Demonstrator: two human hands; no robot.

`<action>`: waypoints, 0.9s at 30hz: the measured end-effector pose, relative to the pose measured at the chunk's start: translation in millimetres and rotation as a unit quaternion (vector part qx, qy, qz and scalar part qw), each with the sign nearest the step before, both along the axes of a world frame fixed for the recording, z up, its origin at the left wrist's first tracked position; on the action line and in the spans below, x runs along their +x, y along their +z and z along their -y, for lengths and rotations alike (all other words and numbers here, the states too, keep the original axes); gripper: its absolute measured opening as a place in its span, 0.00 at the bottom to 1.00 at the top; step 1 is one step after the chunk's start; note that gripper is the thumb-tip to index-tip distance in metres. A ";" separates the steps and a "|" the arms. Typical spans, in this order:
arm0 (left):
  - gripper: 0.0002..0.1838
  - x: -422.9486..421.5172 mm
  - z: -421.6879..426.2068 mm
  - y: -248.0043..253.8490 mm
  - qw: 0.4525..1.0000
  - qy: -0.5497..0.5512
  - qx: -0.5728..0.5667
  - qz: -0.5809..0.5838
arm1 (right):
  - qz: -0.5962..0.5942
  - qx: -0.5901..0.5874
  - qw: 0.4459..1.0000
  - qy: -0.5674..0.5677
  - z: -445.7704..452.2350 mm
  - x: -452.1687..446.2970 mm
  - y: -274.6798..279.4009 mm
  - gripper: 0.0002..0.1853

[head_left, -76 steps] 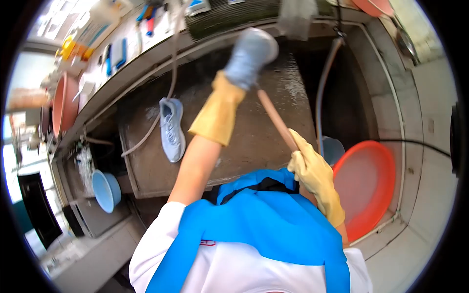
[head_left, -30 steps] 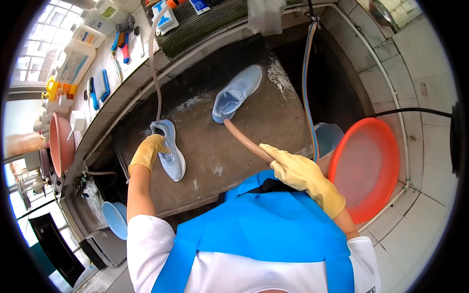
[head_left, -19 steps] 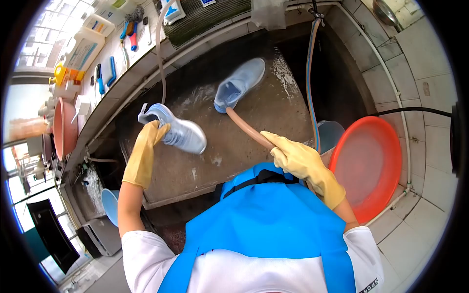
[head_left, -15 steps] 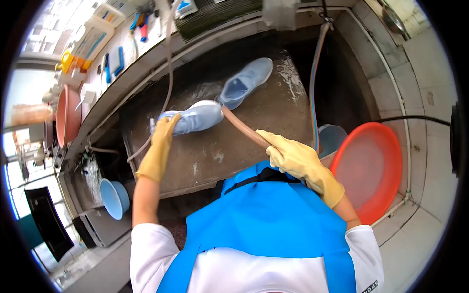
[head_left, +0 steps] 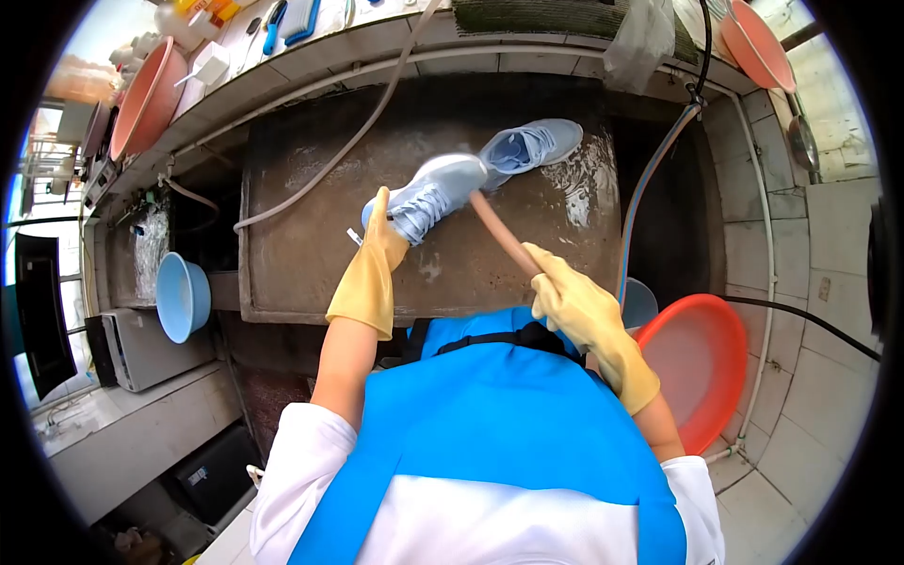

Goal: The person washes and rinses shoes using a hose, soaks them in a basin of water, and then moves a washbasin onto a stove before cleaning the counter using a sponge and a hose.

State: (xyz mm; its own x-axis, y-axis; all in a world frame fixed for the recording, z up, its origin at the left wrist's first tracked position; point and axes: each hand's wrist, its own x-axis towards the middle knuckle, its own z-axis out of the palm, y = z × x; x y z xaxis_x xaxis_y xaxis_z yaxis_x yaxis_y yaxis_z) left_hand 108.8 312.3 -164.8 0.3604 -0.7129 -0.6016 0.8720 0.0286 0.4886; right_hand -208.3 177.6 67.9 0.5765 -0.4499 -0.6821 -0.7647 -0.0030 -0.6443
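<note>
In its yellow rubber glove, my left hand (head_left: 384,235) grips the heel end of a light blue sneaker (head_left: 424,202), raised a little over the dark slab (head_left: 311,273). The sneaker is tilted, with its laces facing me and its pale sole edge away. My right hand (head_left: 570,292), gloved as well, is closed around a pinkish-brown hose (head_left: 504,234). The hose's far end reaches the sneaker's toe; its mouth is hidden there. A second light blue sneaker (head_left: 541,146) lies on the slab just behind, partly covered by the first. Wet patches shine beside it.
A red-orange basin (head_left: 737,363) with cloudy liquid stands at right. A striped hose (head_left: 650,188) hangs beside the slab, and a grey hose (head_left: 363,132) crosses its left part. At left is a light blue basin (head_left: 184,297). Brushes (head_left: 299,19) and a pink basin (head_left: 151,94) sit on the ledge.
The held sneaker has turned so its laces face me more, its toe pointing further up and right. The hose end has followed the toe. My head view has shifted and rotated.
</note>
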 end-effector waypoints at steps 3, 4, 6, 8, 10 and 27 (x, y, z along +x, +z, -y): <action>0.27 -12.7 -4.1 6.6 0.988 -0.068 0.080 0.113 | -0.007 -0.030 0.999 0.009 -14.7 3.1 13.8 0.27; 0.26 -23.5 -11.1 19.4 0.922 -0.157 0.124 0.332 | -0.008 -0.050 0.998 0.030 -19.8 6.0 16.5 0.27; 0.25 -27.5 -22.2 9.5 0.773 -0.216 0.134 0.580 | -0.008 -0.053 0.998 0.041 -27.4 14.6 20.8 0.26; 0.25 -28.9 -24.9 0.8 0.676 -0.233 0.137 0.685 | 0.036 -0.091 0.995 0.033 -31.6 22.7 15.7 0.25; 0.27 -41.9 -13.8 13.1 0.946 -0.098 0.028 0.307 | 0.032 -0.093 0.994 0.045 -37.2 35.8 21.3 0.25; 0.34 -32.2 -11.8 11.7 0.754 -0.355 0.232 0.502 | -0.120 -0.042 0.986 0.109 -54.6 93.1 46.9 0.27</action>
State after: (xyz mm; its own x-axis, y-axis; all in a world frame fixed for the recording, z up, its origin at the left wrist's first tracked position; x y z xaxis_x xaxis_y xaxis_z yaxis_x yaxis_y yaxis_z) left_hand 76.7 324.0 -153.1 0.4266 -0.7376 -0.5234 -0.2277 -0.6476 0.7271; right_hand -115.1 232.2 114.7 0.4927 -0.3937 -0.7761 -0.8702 -0.2301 -0.4357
